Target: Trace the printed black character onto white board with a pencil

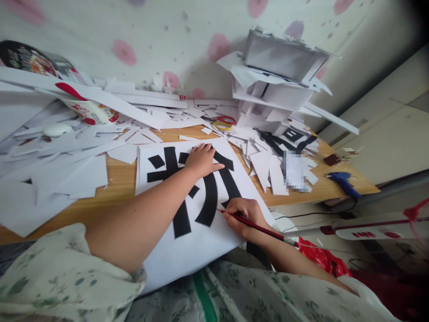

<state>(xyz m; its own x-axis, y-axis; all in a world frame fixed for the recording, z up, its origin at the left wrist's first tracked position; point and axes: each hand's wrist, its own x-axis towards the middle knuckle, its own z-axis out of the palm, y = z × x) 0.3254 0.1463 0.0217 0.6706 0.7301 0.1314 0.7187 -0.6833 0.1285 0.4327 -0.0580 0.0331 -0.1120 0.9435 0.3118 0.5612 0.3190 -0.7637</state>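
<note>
A large white sheet (161, 259) lies before me and overhangs the table's near edge. Black cut-out character strokes (182, 221) lie on it. My left hand (202, 160) is spread flat over the upper part of the character, its fingers pressing on the black pieces. My right hand (244, 214) grips a red and black pencil (261, 228). The pencil's tip is at the sheet, just right of the long curved black stroke (209, 205). A shorter black stroke (233, 190) runs above the right hand, partly covered by it.
White board scraps (77, 170) cover the left and back of the wooden table (120, 179). Scissors (224, 123) lie behind the sheet. A stacked white board structure (275, 85) stands at the back right. A blue glue gun (345, 183) rests near the right edge. A paper cup (92, 112) sits left.
</note>
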